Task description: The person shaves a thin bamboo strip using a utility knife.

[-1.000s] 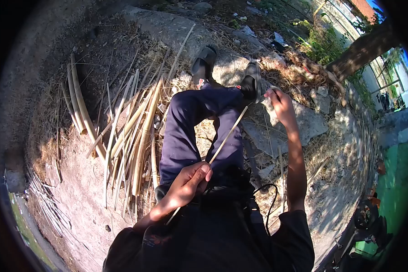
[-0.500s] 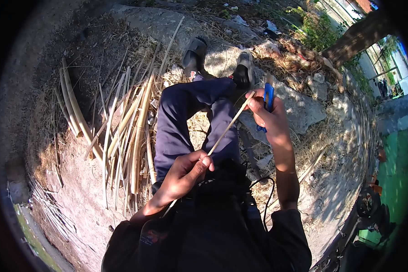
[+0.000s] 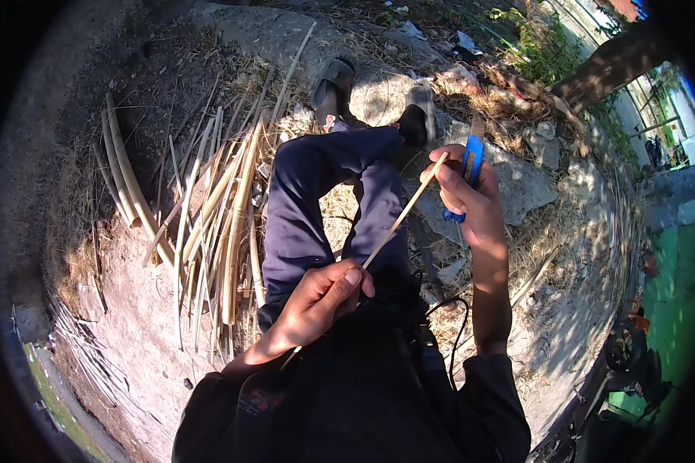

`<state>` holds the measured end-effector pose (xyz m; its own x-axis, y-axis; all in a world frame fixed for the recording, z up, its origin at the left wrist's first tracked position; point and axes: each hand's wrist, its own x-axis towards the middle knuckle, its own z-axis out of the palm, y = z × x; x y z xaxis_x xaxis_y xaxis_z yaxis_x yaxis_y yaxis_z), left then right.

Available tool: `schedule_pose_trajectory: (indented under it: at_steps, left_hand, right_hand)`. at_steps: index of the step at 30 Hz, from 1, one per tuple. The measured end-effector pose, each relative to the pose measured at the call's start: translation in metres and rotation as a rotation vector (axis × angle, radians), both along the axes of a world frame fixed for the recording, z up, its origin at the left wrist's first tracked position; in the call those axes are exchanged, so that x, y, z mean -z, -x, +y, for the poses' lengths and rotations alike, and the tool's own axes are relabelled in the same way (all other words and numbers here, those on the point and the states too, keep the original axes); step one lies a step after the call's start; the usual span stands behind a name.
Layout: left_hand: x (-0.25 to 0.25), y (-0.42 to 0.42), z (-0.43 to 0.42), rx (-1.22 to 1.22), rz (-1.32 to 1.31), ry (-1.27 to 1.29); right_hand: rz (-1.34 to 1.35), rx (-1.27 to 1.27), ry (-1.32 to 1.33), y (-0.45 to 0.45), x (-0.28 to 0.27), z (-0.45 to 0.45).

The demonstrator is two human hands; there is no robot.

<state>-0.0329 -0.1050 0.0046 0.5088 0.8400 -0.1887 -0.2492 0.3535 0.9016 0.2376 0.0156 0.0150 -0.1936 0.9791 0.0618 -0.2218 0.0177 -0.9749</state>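
A thin pale strip (image 3: 406, 210) runs diagonally above my lap. Around its lower part my left hand (image 3: 322, 302) is closed, and the strip's tail shows below the wrist. My right hand (image 3: 473, 199) is closed on a blue utility knife (image 3: 472, 159), whose blade points up and away from me. The right thumb and forefinger are at the strip's upper end, touching or nearly touching it. Left of my legs lies a pile of split pale strips (image 3: 230, 224).
Thicker curved pieces (image 3: 123, 166) lie on the far left, with thin sticks (image 3: 93, 359) below them. Ahead are my shoes (image 3: 418, 114), flat stones (image 3: 517, 185) and dry grass. A tree trunk (image 3: 614, 68) leans at the upper right. Dark objects (image 3: 629, 347) stand at the lower right.
My right hand has come in to the strip's upper end, and the blue knife in it is now visible. The strip's upper end has shifted up and right.
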Motion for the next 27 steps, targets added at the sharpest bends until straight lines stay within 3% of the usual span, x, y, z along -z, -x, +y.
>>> schedule_pose_trajectory:
  at_steps: [7, 10, 12, 15, 16, 18, 27]
  left_hand:
    - [-0.003, -0.005, -0.004, -0.061, 0.132, -0.092]
    - [0.001, -0.003, -0.003, -0.081, 0.174, -0.096]
    - [0.002, -0.004, -0.003, -0.091, 0.168, -0.103]
    - [0.002, -0.002, -0.001, -0.093, 0.146, -0.082]
    - [0.002, -0.002, 0.0, -0.084, 0.128, -0.055]
    - [0.0, -0.002, -0.001, -0.083, 0.099, -0.048]
    - [-0.005, -0.002, -0.003, -0.094, -0.002, 0.004]
  right_hand:
    - [-0.03, 0.019, -0.003, 0.0, -0.004, -0.008]
    - [-0.236, 0.105, -0.088, 0.009, -0.009, -0.018]
    - [-0.363, 0.231, -0.411, 0.015, -0.003, -0.026]
    - [-0.565, -0.05, -0.427, 0.015, 0.001, -0.046]
    - [-0.564, -0.048, -0.425, 0.021, 0.003, -0.052]
    - [-0.803, -0.05, -0.723, 0.035, 0.005, -0.063]
    - [-0.952, 0.017, -0.77, 0.046, 0.008, -0.079]
